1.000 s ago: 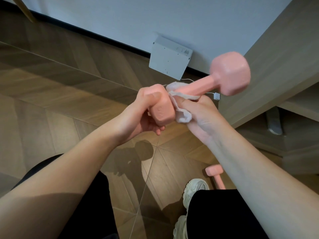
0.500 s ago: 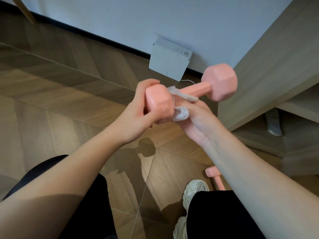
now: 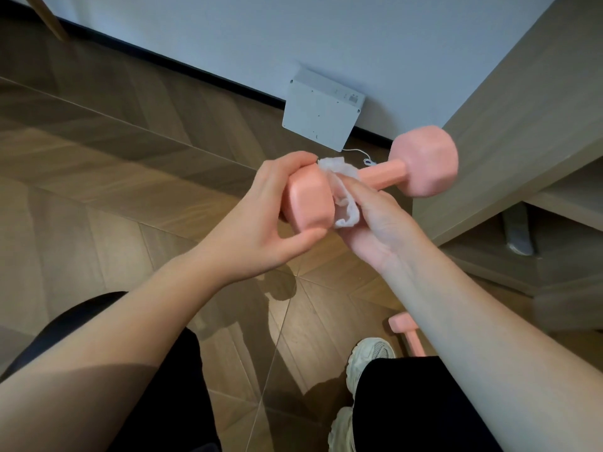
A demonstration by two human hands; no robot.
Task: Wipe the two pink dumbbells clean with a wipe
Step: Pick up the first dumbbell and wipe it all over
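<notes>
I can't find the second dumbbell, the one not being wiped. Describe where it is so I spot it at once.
Start at the herringbone wood floor and find the white sneaker near the bottom of the view. Just right of its toe lies the second dumbbell, half hidden under the right forearm. Unlike the raised dumbbell with the wipe round it, it lies on the floor, untouched.

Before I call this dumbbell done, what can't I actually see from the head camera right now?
Head view only:
Second dumbbell on the floor: right forearm covers all but one end and a bit of handle.
Handle of the held dumbbell under the wipe: hidden by wipe and right hand.
Its near head's underside: covered by left hand.
Print on the white box: too small to read.
</notes>
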